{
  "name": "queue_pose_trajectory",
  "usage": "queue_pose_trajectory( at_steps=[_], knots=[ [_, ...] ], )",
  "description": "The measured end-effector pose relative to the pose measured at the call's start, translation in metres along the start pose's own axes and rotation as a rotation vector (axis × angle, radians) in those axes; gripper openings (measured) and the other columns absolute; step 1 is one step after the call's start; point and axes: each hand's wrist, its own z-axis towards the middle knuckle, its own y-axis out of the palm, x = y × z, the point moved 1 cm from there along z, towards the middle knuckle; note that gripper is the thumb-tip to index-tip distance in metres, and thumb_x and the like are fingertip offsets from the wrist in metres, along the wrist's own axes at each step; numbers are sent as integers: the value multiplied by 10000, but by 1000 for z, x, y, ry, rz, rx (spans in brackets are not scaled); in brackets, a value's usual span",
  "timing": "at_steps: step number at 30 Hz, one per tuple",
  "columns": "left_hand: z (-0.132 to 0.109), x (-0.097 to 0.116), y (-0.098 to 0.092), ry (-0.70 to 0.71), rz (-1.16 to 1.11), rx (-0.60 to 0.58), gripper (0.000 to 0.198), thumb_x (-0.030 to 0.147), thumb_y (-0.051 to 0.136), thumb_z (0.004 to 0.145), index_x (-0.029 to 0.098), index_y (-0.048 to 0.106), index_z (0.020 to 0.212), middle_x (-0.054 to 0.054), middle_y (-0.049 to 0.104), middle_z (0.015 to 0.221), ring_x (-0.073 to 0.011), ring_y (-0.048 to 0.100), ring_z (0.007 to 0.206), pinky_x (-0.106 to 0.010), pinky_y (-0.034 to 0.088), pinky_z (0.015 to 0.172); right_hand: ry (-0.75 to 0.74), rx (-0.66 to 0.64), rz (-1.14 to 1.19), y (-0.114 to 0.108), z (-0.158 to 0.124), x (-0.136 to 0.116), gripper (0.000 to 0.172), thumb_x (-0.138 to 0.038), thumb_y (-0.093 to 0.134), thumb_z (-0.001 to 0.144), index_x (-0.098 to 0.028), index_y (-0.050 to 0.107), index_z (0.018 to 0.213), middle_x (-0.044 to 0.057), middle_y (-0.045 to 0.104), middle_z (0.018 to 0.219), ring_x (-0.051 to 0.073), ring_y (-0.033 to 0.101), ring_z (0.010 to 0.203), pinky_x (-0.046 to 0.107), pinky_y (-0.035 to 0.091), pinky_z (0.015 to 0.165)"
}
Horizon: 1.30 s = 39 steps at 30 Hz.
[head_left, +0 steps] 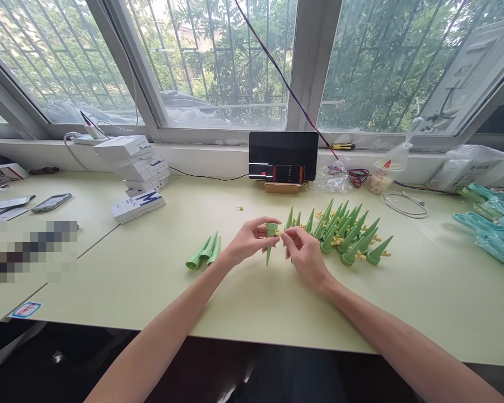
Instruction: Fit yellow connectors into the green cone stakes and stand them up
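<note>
Your left hand (250, 238) is clamped on a green spike (271, 228), thumb and fingers around its wide end, the point hanging down just above the surface (243, 302). Held this way, the collar seems braced and its side is turned to your right hand (306, 254), whose thumb and forefinger are pinched together on a small yellow fitting (278, 233) at that collar. The fitting is tiny and partly covered, so you can't judge from here how far it sits in.

To your right, a cluster of spikes (346, 229) stands tips up, probably because the broad ends make steady feet; yellow fittings jut from many of them. To your left, three green cones (209, 249) lie close together, no yellow showing on them, likely within easy reach of that hand. One loose yellow piece (239, 208) lies beyond your hands.

The surface is pale yellow-green, with seams on the left. At its back, a phone (286, 173) leans before a dark tablet (283, 146), both facing you. White boxes (138, 207) are stacked to the left, and bagged teal items (487, 224) lie far right. Slanted windows (218, 56) show bars and foliage.
</note>
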Motion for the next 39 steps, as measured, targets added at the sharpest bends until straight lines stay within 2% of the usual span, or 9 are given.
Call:
queue_pose_trajectory(
  at_steps=[8,15,18,24,30,39],
  knots=[
    [0,1,0,6,0,-38,431,333,720,785,193,615,1178,-10,576,722,-112,511,621,-230,419,523,-2,-22,-73,0,1,2,360,-493,451,969,-202,554,785,-36,519,536,127,490,464,249,386,490],
    [0,1,1,20,15,-53,408,309,721,784,192,627,1164,18,534,642,-106,507,580,-229,433,523,3,-23,-82,0,0,2,392,-478,440,978,-208,490,698,-50,471,482,117,454,433,246,366,481],
    [1,1,0,22,7,-55,413,310,720,786,186,620,1168,9,553,665,-103,503,578,-227,430,518,8,-34,-54,1,0,2,370,-470,444,978,-204,505,729,-43,491,521,113,464,441,242,375,476],
    [1,0,-2,23,16,-27,419,335,725,780,180,627,1157,5,565,680,-96,496,568,-227,421,525,-15,-57,-12,2,1,4,250,-444,523,944,-196,551,951,-17,563,660,117,507,485,237,401,466],
    [1,-1,-3,7,36,-32,401,304,714,789,193,616,1162,18,547,663,-98,490,577,-226,422,529,-20,-76,7,3,1,8,233,-425,500,954,-200,537,904,-27,543,628,115,489,462,237,398,451],
    [0,-5,-2,15,54,-48,398,329,702,802,189,617,1164,14,535,681,-95,479,579,-224,419,520,14,-89,-16,4,2,9,305,-448,469,962,-198,537,802,-38,505,541,111,449,423,237,356,430]
  ],
)
